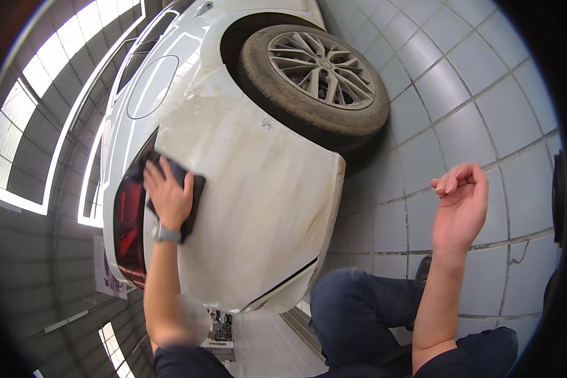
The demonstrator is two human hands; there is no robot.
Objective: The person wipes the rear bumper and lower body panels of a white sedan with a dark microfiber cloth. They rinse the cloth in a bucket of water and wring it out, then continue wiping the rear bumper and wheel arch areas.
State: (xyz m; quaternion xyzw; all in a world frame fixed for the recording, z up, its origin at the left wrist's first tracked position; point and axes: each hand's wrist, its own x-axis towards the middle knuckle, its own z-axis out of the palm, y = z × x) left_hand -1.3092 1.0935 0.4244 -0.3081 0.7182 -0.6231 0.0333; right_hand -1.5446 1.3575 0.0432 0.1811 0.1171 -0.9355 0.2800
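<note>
My left hand [170, 193] lies flat, fingers spread, on a dark cloth [196, 189]. The cloth rests against the white car's rear bumper [260, 189], beside the red tail light [131, 222]. A wristwatch [166, 234] is on that wrist. The bumper has brownish smears and a small dark scuffed patch [268, 124] near the wheel arch. My right hand [460, 203] is raised over the tiled floor, away from the car, with its fingers curled and nothing visible in it.
The car's rear wheel [319, 71], with a dusty tyre and multi-spoke rim, stands on grey floor tiles [482, 118]. My bent knee [345, 302] is close to the bumper's lower edge. Bright light frames [52, 179] hang beyond the car.
</note>
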